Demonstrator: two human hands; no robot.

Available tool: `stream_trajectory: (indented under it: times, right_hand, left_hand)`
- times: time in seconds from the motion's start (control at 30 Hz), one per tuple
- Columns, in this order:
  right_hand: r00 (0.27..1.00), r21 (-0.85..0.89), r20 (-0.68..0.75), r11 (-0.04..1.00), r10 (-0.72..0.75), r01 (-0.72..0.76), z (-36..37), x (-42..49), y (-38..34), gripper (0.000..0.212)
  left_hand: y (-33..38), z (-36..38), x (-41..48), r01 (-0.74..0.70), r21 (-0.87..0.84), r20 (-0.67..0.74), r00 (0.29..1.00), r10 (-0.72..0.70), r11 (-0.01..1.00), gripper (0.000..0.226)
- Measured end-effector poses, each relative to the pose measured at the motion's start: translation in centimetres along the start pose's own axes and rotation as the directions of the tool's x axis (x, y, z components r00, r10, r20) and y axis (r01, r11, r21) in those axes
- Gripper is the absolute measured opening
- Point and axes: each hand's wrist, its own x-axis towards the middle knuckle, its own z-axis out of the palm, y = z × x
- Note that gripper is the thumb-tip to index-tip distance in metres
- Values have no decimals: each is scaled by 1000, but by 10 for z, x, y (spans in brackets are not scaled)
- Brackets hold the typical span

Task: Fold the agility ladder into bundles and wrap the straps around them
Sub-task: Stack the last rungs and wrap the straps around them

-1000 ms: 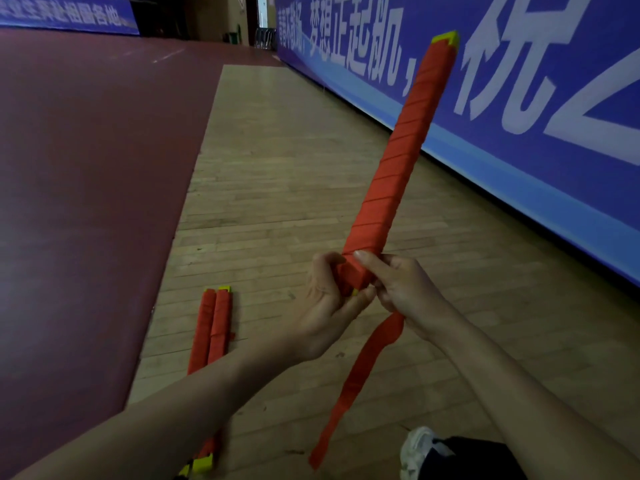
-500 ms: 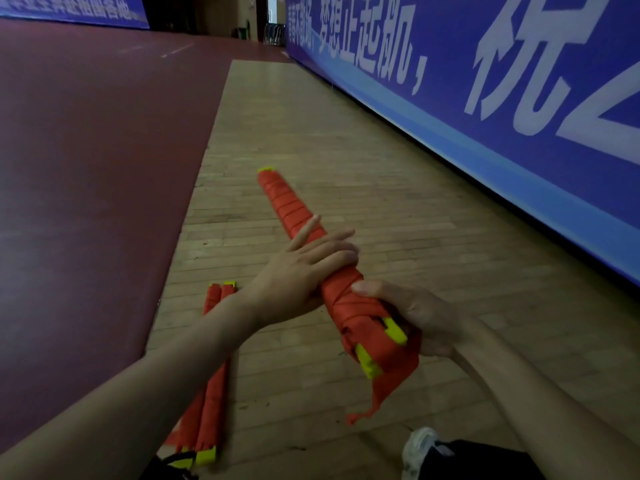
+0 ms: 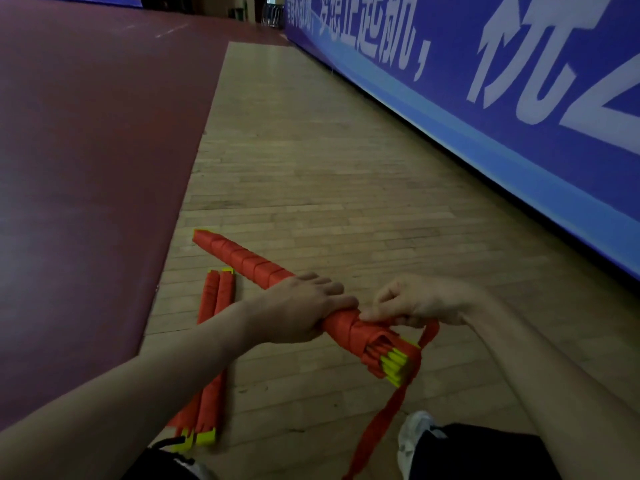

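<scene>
Agility ladder bundle (image 3: 242, 263), red with yellow rung ends, held low over the wooden floor (image 3: 329, 174), lying diagonally, far tip toward the maroon court. Blue banner (image 3: 519, 109) runs along the right. Two wrapped bundles (image 3: 213, 341) lie side by side on the floor. Left hand (image 3: 304, 311) closed around the bundle; right hand (image 3: 422, 299) pinching the loose red strap (image 3: 391, 407), which hangs down beside a white shoe (image 3: 412, 441)

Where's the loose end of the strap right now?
In the head view, the loose strap runs from the right hand, past the yellow-tipped end of the held bundle, and hangs toward the bottom edge beside the white shoe.
</scene>
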Motion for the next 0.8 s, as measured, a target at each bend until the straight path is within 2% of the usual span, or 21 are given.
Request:
stream_trajectory:
  times: [0.1, 0.27, 0.4, 0.5, 0.63, 0.8]
  right_hand:
    - [992, -187, -110, 982, -60, 39, -2, 1, 0, 30]
    - [964, -440, -230, 898, -137, 23, 3, 4, -4, 17]
    - [955, -580, -230, 815, -188, 21, 4, 0, -10, 9]
    - [929, -695, -223, 717, -295, 61, 11, 1, -8, 6]
    - [880, -763, -225, 638, -419, 108, 15, 3, -9, 19]
    - [869, -669, -321, 740, -376, 73, 17, 9, -3, 25]
  left_hand:
    - [8, 9, 5, 87, -6, 67, 994, -86, 996, 45]
    - [17, 20, 7, 190, 113, 197, 958, -209, 975, 47]
    - [24, 28, 9, 256, 179, 258, 919, -297, 950, 47]
    - [17, 26, 7, 328, 173, 214, 908, -361, 929, 55]
    - [16, 18, 0, 368, 147, 114, 916, -385, 918, 77]
    - [19, 19, 0, 365, 132, 81, 923, -377, 922, 84]
